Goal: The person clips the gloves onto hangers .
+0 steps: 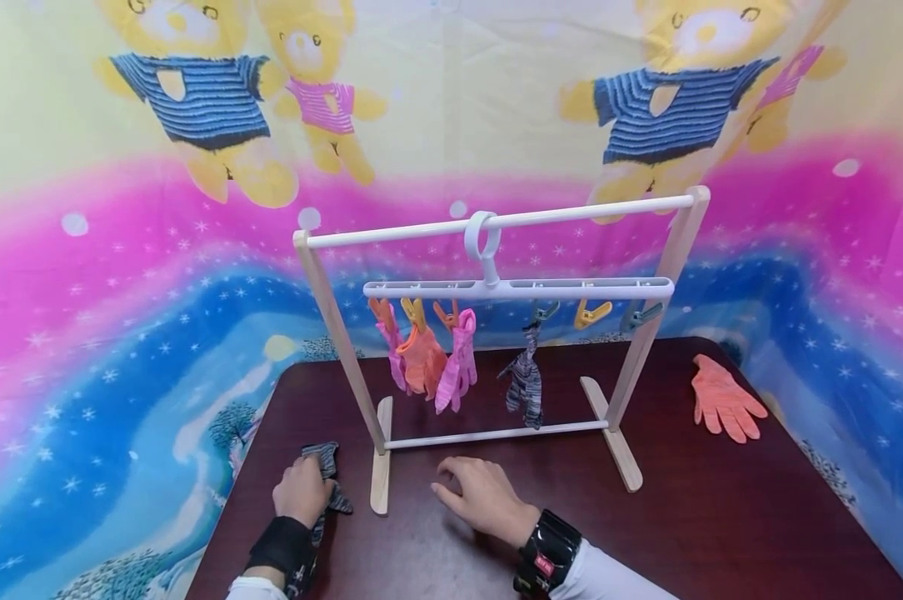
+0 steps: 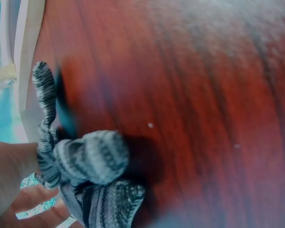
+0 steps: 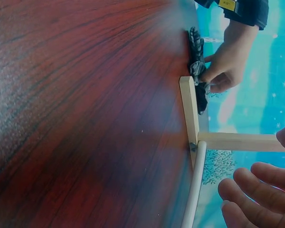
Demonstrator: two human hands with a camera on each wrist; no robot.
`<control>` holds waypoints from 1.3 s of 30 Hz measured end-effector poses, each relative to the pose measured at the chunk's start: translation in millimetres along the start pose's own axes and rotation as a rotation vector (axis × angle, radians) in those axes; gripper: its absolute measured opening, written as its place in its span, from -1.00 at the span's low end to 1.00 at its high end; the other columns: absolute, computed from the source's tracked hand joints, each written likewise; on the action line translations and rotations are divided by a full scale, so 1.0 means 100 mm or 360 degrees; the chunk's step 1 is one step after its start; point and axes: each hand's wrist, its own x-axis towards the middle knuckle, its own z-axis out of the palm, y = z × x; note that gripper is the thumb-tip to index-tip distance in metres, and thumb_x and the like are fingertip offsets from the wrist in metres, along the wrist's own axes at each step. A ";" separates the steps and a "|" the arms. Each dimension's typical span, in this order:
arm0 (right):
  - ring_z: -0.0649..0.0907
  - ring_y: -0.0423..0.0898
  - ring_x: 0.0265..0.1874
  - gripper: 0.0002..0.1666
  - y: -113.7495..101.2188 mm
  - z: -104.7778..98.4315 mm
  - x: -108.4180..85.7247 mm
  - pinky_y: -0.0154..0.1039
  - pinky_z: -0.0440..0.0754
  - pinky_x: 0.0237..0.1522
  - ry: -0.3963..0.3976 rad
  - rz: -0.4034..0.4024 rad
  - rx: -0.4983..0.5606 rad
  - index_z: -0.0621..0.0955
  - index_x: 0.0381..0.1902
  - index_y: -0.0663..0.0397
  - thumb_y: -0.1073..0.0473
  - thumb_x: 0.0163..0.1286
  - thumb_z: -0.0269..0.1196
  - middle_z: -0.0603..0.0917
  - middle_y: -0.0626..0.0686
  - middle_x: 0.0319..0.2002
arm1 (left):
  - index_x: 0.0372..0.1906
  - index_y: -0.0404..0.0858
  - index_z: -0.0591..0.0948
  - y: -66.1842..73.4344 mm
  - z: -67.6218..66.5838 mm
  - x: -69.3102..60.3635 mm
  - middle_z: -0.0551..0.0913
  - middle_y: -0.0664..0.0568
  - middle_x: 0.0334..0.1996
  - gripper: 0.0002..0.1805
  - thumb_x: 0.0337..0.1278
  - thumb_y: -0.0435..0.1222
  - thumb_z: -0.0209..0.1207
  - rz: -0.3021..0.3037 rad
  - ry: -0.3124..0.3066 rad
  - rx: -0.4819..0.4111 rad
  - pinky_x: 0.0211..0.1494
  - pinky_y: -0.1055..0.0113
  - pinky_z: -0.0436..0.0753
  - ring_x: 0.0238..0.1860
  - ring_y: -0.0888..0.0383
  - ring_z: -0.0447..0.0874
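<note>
My left hand [image 1: 301,492] pinches a dark grey striped knit glove [image 2: 92,156] at the table's left side, beside the rack's left foot. In the left wrist view the glove's fingers dangle over or lie near the wood; contact is unclear. My right hand [image 1: 485,498] hovers over the table in front of the rack, fingers loosely bent around nothing. Behind it, a white clip hanger [image 1: 496,289] hangs on the drying rack [image 1: 399,234]. Clips hold a pink glove [image 1: 457,362], an orange glove [image 1: 423,364], another pink glove [image 1: 394,354] and a striped glove [image 1: 526,379].
At the hanger's right end, a yellow clip [image 1: 592,314] and a blue-grey clip [image 1: 641,315] hold nothing. An orange glove [image 1: 725,400] lies flat on the dark table [image 1: 721,517] at far right. The rack's wooden foot [image 1: 380,475] stands between my hands. A printed cloth [image 1: 451,158] hangs behind.
</note>
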 end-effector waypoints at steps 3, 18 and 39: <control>0.63 -0.33 -0.44 -0.74 0.00 -0.01 0.00 -0.36 0.50 -0.45 0.0008 -0.0005 -0.0005 0.72 -0.17 -0.09 -0.09 0.39 0.27 0.77 -0.12 -0.30 | -0.48 -0.29 0.58 -0.02 0.00 -0.01 0.59 -0.11 -0.55 -0.88 0.04 -0.38 0.30 0.0017 0.0058 -0.0015 -0.48 -0.09 0.57 -0.51 -0.10 0.61; 0.66 -0.31 -0.40 -0.73 0.01 -0.05 0.02 -0.36 0.53 -0.42 -0.0007 -0.0005 0.0001 0.72 -0.16 -0.07 -0.09 0.40 0.27 0.77 -0.14 -0.31 | -0.51 -0.18 0.40 0.02 -0.12 -0.16 0.30 0.07 -0.67 -0.82 0.04 -0.42 0.16 -0.0141 -0.0022 -0.0163 -0.51 0.22 0.22 -0.63 0.11 0.33; 0.68 -0.28 -0.35 -0.70 -0.11 -0.17 0.02 -0.34 0.57 -0.39 0.0012 -0.0099 -0.0047 0.71 -0.11 -0.07 -0.11 0.39 0.29 0.78 -0.10 -0.24 | -0.21 -0.19 0.62 0.48 -0.49 -0.54 0.59 0.05 -0.44 -0.78 -0.01 -0.28 0.32 0.0002 0.0201 -0.0256 -0.52 0.22 0.37 -0.54 0.17 0.47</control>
